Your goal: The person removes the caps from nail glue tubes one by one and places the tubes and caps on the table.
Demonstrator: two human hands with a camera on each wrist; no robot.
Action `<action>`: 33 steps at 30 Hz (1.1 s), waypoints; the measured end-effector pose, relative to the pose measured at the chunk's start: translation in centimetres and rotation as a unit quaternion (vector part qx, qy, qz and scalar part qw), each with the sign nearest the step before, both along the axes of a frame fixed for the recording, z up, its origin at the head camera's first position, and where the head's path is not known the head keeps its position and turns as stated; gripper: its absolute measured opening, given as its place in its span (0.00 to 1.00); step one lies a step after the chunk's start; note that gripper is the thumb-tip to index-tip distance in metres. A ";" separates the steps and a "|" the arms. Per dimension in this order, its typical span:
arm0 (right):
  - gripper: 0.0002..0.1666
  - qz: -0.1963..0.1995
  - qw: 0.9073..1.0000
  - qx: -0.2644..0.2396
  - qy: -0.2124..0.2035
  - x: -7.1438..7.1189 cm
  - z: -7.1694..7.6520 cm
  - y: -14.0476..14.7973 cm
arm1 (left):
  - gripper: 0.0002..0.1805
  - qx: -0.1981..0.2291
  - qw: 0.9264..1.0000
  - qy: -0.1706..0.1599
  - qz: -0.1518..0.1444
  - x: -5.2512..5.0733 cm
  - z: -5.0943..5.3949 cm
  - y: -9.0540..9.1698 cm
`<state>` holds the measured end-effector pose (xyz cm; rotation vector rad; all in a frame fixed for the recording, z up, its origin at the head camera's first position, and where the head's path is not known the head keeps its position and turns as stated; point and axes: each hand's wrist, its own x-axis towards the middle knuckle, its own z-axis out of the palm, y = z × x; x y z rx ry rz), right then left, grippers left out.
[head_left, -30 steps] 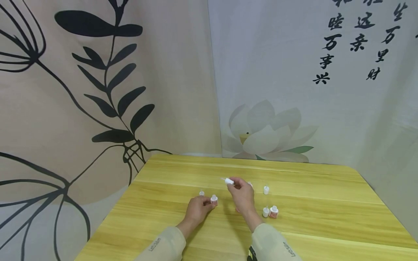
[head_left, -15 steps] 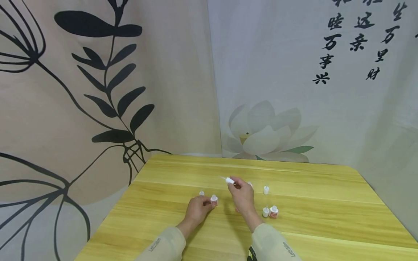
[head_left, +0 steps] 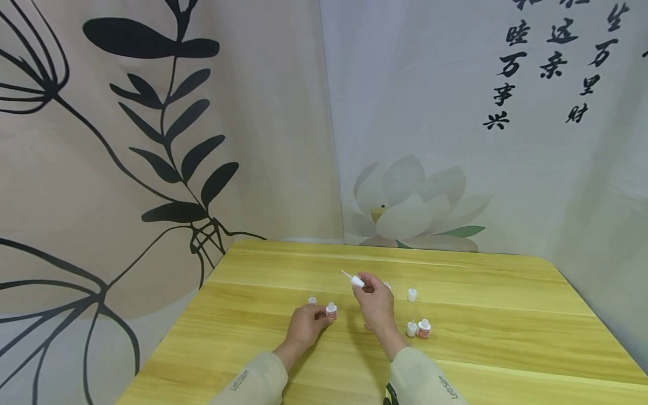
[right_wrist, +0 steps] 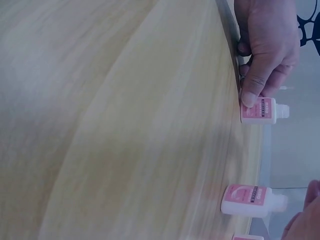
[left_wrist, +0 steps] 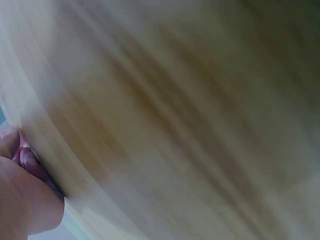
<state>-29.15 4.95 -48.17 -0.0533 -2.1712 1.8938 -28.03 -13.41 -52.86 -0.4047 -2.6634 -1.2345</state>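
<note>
My left hand point(head_left: 306, 326) grips a small white bottle with a pink label point(head_left: 331, 311), upright on the table. In the right wrist view the thumb of that left hand point(right_wrist: 267, 50) presses against the held bottle's label point(right_wrist: 259, 111). Above the table, my right hand point(head_left: 377, 301) pinches a white cap with a thin stem point(head_left: 358, 280); the stem points up and left. At the right wrist view's lower right, only part of the right hand point(right_wrist: 306, 217) shows. The left wrist view catches the left hand point(left_wrist: 30, 195) at its edge, the bottle mostly hidden.
Another labelled bottle point(head_left: 424, 328) stands beside a white cap point(head_left: 412, 329) to the right. Farther back is a white cap point(head_left: 412, 295); one more point(head_left: 312, 300) sits behind the left hand. A bottle point(right_wrist: 247, 200) near the right hand is mostly hidden in the head view.
The cap in my right hand has turned slightly, and its thin stem now points more upward and shows more clearly. My left hand and the bottle have stayed in place.
</note>
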 end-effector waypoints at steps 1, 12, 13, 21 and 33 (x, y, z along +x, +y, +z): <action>0.19 0.000 1.000 0.001 0.000 0.0 0.0 0.0 | 0.05 0.000 1.000 0.001 -0.001 0.0 0.0 0.0; 0.16 -0.005 1.000 -0.001 0.001 0.0 0.0 0.0 | 0.05 -0.003 1.000 0.002 0.001 0.0 0.0 0.0; 0.15 -0.004 1.000 -0.002 0.001 0.0 0.0 0.0 | 0.05 -0.002 1.000 0.001 0.002 0.0 0.0 0.0; 0.19 -0.002 1.000 0.005 0.002 -0.1 0.1 0.1 | 0.05 0.001 1.000 0.002 -0.001 -0.1 0.0 0.0; 0.20 0.010 1.000 0.016 0.008 0.0 0.0 0.0 | 0.04 0.005 1.000 -0.002 -0.006 -0.1 0.0 -0.1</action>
